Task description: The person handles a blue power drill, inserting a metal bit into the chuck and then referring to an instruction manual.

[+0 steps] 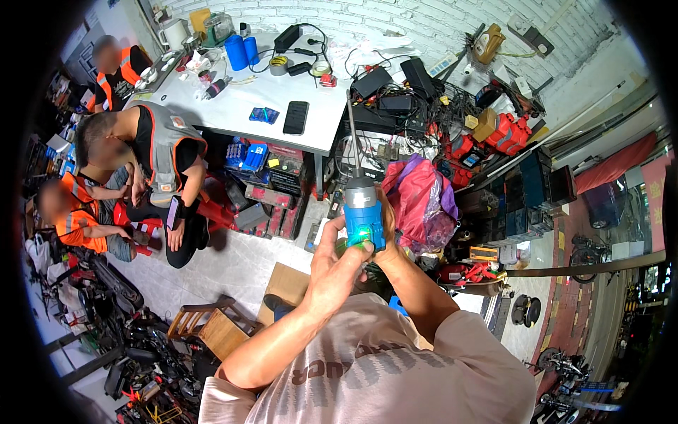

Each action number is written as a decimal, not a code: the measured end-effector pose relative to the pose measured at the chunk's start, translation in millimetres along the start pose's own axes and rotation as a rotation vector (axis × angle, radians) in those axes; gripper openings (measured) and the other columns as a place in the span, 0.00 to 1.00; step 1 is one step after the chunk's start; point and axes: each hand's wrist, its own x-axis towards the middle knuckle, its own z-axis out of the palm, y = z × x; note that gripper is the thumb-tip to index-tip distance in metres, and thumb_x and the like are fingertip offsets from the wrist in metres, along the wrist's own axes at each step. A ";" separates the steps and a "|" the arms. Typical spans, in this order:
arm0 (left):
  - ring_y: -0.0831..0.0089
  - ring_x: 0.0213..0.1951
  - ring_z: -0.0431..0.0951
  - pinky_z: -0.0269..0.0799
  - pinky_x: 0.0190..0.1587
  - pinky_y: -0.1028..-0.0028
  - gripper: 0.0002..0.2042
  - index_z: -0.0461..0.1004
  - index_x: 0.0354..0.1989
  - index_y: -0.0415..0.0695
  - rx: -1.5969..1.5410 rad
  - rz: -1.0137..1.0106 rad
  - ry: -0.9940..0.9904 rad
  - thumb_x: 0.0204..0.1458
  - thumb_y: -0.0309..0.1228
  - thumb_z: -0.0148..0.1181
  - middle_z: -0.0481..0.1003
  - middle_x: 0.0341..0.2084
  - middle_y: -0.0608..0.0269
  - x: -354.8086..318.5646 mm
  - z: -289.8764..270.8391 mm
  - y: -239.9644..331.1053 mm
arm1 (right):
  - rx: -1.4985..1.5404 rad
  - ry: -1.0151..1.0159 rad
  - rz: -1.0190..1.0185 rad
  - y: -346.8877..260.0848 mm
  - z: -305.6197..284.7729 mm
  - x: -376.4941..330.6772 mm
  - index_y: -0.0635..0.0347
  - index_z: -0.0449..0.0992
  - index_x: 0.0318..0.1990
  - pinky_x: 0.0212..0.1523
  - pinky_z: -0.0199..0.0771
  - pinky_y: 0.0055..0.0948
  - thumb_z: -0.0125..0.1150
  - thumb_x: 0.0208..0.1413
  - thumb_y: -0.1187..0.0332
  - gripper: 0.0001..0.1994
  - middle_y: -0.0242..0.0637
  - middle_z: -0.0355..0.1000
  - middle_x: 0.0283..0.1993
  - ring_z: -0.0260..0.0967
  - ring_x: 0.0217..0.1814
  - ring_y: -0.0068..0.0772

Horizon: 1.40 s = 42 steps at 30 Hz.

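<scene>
In front of my chest is a blue cordless drill [367, 213] with a dark grey nose. A long thin bit [352, 131] sticks out of the nose, pointing away from me toward the table. My right hand [388, 230] grips the drill from the right side, its fingers mostly hidden behind the body. My left hand [330, 267] closes on the left and near side. The left thumb presses close to a glowing green spot [365, 234] on the drill's near end.
Ahead stands a white table [233, 109] with a phone [296, 117], blue cylinders [242, 52] and tape rolls. Tangled cables and black adapters [395, 92] lie at its right. A pink bag [417, 201] sits beyond my right hand. A wooden chair [220, 332] and several people in vests [164, 145] are left.
</scene>
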 end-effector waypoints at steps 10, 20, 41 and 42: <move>0.78 0.40 0.74 0.74 0.34 0.74 0.25 0.64 0.66 0.47 0.036 0.006 -0.004 0.62 0.34 0.64 0.74 0.45 0.65 1.0 2.0 1.6 | -0.064 0.036 -0.106 2.3 -1.2 1.9 0.60 0.74 0.58 0.56 0.76 0.48 0.80 0.40 0.59 0.36 0.47 0.73 0.56 0.74 0.55 0.55; 0.75 0.39 0.76 0.75 0.35 0.72 0.24 0.64 0.64 0.48 -0.029 -0.057 0.020 0.61 0.32 0.62 0.75 0.42 0.63 3.4 4.3 1.8 | -0.020 0.077 0.003 -6.3 -2.3 0.2 0.60 0.72 0.63 0.54 0.77 0.47 0.82 0.38 0.62 0.41 0.46 0.77 0.52 0.75 0.53 0.54; 0.79 0.36 0.76 0.74 0.31 0.77 0.28 0.62 0.67 0.43 -0.079 0.074 0.005 0.60 0.32 0.64 0.77 0.40 0.62 4.1 4.1 -14.8 | -0.065 0.167 -0.031 -4.5 0.5 1.6 0.58 0.79 0.52 0.46 0.81 0.42 0.77 0.49 0.63 0.23 0.43 0.78 0.49 0.79 0.47 0.48; 0.79 0.35 0.75 0.74 0.31 0.77 0.28 0.62 0.67 0.43 -0.080 0.089 0.003 0.60 0.32 0.64 0.77 0.40 0.62 3.9 4.2 -15.4 | -0.076 0.192 -0.042 -4.2 1.1 1.4 0.56 0.82 0.47 0.44 0.82 0.40 0.76 0.52 0.64 0.16 0.41 0.78 0.48 0.80 0.46 0.45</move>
